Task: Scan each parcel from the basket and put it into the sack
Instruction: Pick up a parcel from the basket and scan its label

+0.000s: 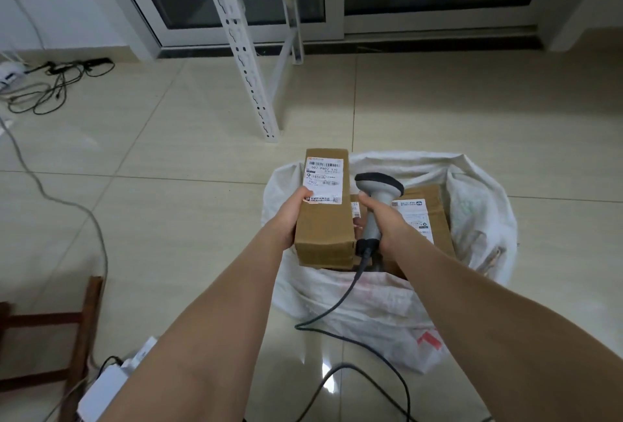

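My left hand grips a long brown cardboard parcel by its left side, label up, over the left part of the open white sack. My right hand holds a grey handheld scanner by its handle, just right of the parcel, with its head above the sack's opening. The scanner's dark cable hangs down over the sack's near rim to the floor. Inside the sack lies another brown parcel with a white label, partly hidden by my right hand.
A white perforated shelf leg stands on the tiled floor behind the sack. Tangled cables lie at the far left, and a grey cable runs across the floor. A wooden stool frame and white devices sit at the lower left.
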Available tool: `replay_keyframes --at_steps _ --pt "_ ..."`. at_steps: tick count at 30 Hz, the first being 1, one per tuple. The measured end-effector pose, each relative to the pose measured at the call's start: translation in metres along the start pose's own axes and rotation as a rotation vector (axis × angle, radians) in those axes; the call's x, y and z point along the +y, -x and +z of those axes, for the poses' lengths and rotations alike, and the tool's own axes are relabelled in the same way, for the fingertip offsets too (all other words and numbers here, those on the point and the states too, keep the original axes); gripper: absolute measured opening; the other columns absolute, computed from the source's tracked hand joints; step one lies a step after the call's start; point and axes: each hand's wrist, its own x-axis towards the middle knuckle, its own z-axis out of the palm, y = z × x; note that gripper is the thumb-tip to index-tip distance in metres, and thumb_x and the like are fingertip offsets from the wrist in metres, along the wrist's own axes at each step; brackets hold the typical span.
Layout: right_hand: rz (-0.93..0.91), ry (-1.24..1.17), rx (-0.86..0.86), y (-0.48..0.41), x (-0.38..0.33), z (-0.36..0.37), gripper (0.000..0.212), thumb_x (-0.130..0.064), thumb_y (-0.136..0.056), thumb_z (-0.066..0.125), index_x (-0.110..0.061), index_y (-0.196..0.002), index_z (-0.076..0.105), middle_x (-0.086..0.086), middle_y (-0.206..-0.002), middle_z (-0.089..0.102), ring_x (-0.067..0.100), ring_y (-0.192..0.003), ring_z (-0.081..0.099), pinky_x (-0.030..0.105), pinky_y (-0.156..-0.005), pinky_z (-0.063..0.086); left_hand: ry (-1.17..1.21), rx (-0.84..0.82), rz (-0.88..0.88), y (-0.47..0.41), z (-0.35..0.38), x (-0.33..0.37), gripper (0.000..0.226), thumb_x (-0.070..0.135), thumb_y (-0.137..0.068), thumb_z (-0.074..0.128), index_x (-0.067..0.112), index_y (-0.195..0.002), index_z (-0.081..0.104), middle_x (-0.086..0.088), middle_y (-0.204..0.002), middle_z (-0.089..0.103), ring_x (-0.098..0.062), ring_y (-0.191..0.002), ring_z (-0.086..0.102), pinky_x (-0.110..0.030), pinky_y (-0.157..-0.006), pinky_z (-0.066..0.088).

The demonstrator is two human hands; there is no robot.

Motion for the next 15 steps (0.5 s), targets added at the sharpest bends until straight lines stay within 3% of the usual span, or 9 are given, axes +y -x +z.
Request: replay_keyframes --at_steps 2,3,7,11,13,15 --pt "0.011 0.078 -0.020 -0.018 0.011 -0.006 0.105 -0.053 -0.033 0.096 -0.019 -0.124 0.058 0.012 -0.111 0.069 0.033 -0.095 0.070 0.055 -0.082 0.057 0.000 -0.031 0.002 0.000 0.004 -0.004 0.031 0.034 -0.093 0.046 0.018 -0.114 0.061 -0.007 -0.096 0.071 -0.021 -0.079 0.065 -0.030 -0.073 0.051" --pt "0.018 0.109 -0.045 -0.022 0.013 -0.008 0.112 -0.053 -0.027 0.097 -0.021 -0.126 0.057 0.011 -0.113 0.069 0.034 -0.095 0.070 0.057 -0.082 0.056 -0.003 -0.050 0.009 0.000 0.006 -0.006 0.031 0.034 -0.094 0.045 0.018 -0.115 0.060 -0.008 -0.097 0.070 -0.021 -0.079 0.065 -0.030 -0.072 0.051" --pt "0.037 0.201 -0.089 0.011 0.003 -0.005 0.077 -0.038 -0.060 0.091 -0.019 -0.124 0.053 0.013 -0.108 0.071 0.033 -0.091 0.071 0.054 -0.079 0.057 0.056 -0.086 0.011 0.001 0.004 -0.013 0.030 0.037 -0.096 0.042 0.019 -0.115 0.058 -0.008 -0.096 0.069 -0.021 -0.078 0.064 -0.030 -0.069 0.051" --pt "0.079 0.245 -0.123 0.011 0.001 -0.003 0.073 -0.033 -0.060 0.090 -0.013 -0.122 0.059 0.014 -0.102 0.074 0.033 -0.092 0.072 0.053 -0.086 0.055 0.088 -0.082 0.024 0.005 0.009 -0.011 0.039 0.047 -0.097 0.040 0.018 -0.113 0.061 -0.011 -0.103 0.069 -0.023 -0.085 0.065 -0.032 -0.077 0.051" --pt "0.051 0.253 -0.082 0.005 -0.002 -0.003 0.087 -0.032 -0.049 0.091 -0.012 -0.126 0.056 0.013 -0.105 0.073 0.032 -0.091 0.071 0.050 -0.084 0.057 -0.101 0.152 0.109 -0.006 0.006 -0.012 0.046 0.053 -0.093 0.044 0.017 -0.116 0.061 -0.014 -0.120 0.062 -0.028 -0.103 0.061 -0.037 -0.092 0.047" --pt "0.026 0.382 -0.047 0.002 -0.010 -0.004 0.103 -0.036 -0.040 0.091 -0.012 -0.132 0.050 0.013 -0.114 0.068 0.034 -0.098 0.067 0.049 -0.086 0.056 -0.557 0.596 0.151 -0.014 -0.008 -0.018 0.063 0.050 -0.085 0.059 0.015 -0.136 0.043 -0.016 -0.136 0.043 -0.032 -0.122 0.045 -0.042 -0.100 0.040"
